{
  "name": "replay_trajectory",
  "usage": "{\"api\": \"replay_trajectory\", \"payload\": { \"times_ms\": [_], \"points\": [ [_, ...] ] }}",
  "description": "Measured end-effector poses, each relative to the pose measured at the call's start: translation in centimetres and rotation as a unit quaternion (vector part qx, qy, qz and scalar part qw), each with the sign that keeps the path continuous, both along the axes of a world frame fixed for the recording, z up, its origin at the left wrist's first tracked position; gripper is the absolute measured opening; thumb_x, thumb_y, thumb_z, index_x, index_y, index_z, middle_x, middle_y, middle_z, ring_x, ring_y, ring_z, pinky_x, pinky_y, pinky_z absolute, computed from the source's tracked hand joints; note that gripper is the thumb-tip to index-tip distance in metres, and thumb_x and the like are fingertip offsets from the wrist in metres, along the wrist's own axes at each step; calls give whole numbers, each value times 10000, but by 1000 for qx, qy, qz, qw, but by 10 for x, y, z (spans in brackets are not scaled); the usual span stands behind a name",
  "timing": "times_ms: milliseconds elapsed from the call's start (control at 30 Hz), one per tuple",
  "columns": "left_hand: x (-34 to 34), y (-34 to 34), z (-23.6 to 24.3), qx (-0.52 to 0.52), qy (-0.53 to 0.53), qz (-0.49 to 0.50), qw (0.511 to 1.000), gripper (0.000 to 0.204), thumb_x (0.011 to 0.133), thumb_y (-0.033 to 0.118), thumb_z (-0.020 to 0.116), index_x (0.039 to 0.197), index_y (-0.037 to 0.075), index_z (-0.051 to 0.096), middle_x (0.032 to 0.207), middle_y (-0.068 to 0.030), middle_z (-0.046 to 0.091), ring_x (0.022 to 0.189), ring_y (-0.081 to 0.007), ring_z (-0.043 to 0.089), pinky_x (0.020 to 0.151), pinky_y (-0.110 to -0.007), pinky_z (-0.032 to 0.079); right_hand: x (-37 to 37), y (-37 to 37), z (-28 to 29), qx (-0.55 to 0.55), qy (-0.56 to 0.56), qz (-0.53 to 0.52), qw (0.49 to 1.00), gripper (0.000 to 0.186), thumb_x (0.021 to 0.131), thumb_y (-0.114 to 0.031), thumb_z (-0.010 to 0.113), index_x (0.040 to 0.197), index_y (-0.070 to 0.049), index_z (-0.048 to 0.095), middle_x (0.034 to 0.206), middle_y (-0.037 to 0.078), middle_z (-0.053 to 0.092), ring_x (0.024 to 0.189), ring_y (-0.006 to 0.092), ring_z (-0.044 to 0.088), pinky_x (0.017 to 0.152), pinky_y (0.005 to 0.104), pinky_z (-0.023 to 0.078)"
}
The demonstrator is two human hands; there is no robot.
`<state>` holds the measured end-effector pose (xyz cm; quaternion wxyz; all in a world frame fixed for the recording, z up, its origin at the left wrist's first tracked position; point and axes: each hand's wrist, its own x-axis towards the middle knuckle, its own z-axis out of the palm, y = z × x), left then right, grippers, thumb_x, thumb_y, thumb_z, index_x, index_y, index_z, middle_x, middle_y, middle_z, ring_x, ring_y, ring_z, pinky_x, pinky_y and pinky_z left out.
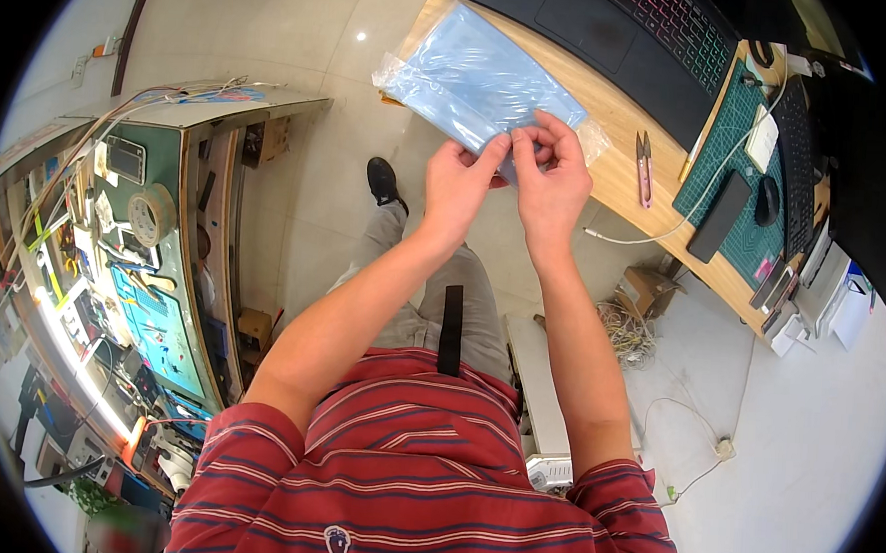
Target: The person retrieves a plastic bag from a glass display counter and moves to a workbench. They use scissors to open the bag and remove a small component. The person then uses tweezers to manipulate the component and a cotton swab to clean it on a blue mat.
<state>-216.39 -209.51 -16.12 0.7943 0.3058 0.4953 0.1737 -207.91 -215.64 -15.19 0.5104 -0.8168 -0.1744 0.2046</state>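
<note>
Left hand (458,180) and right hand (553,179), fingertips nearly meeting, pinch the near edge of 1 clear-wrapped blue packet (484,73), held on the near side of the laptop (615,45). Pink-handled snips (645,175) lie on the wooden desk (614,175), nearer than the laptop.

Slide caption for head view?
Left hand and right hand pinch the edge of a blue plastic-wrapped packet near a black laptop.
</note>
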Motion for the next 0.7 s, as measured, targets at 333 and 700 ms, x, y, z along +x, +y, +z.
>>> {"api": "replay_trajectory", "payload": {
  "times_ms": [333,700],
  "points": [
    [9,-4,-3,32,35,21,999,342,919,221,709,1052,-82,626,917,-119,704,741,-148,670,600,-313,578,-1,1,8,-23,-71,21,997,325,842,-71,727,1156,-21,661,929,35,670,704,109,539,660,264,483],
    [11,-4,7,-2,45,-7,999,376,953,260,669,1163,-38,572,1068,-95,651,909,-159,644,738,-330,564,16,3,10,-142,-223,70,962,377,803,-195,733,1143,-59,642,964,70,638,857,267,570,828,387,434]
  ]
}}
